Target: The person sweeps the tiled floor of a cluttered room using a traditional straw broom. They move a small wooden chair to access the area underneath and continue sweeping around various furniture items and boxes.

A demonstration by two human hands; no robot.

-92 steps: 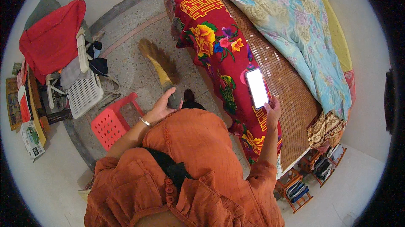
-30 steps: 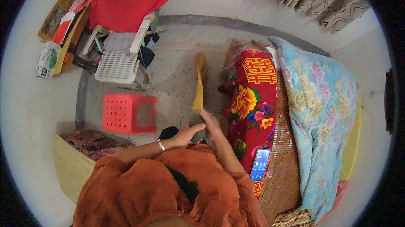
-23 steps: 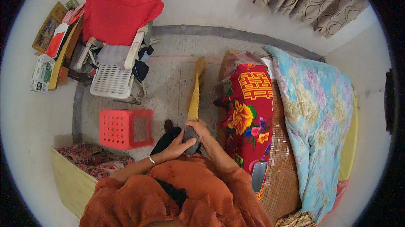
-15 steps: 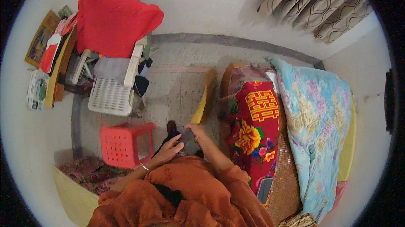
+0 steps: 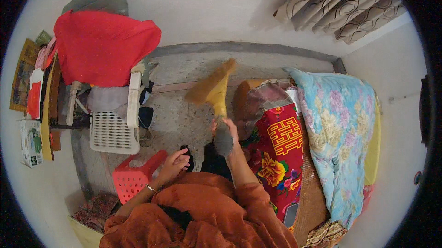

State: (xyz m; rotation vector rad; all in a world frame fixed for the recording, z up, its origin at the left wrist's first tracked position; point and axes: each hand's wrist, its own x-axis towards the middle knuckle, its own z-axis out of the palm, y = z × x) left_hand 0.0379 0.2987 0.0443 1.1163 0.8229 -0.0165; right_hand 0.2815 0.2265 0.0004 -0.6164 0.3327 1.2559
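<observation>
My right hand [image 5: 232, 133] is wrapped round a short hand broom [image 5: 209, 90] with a fan of yellow-brown bristles. Its yellow neck sits just beyond the fingers, and a thick grey handle end [image 5: 224, 143] points back toward my body. The bristle head is spread over the floor in front of me, slightly blurred; whether it touches the floor I cannot tell. My left hand [image 5: 174, 165] is off the broom, close to my waist, with its fingers loosely bent and apart and nothing visible in them. A red plastic stool [image 5: 131, 183] stands beside the left hand.
A white plastic chair [image 5: 113, 130] draped with a red cloth [image 5: 103, 40] stands at the far left, next to a cluttered shelf [image 5: 46, 119]. Along the right runs a bed with a red floral cover [image 5: 276, 156], a phone [image 5: 291, 215] and a blue quilt [image 5: 340, 123].
My left hand has let go of the broom's handle end and moved left. In my right hand the broom has turned, its fan now showing broadside to the left. My view has shifted slightly.
</observation>
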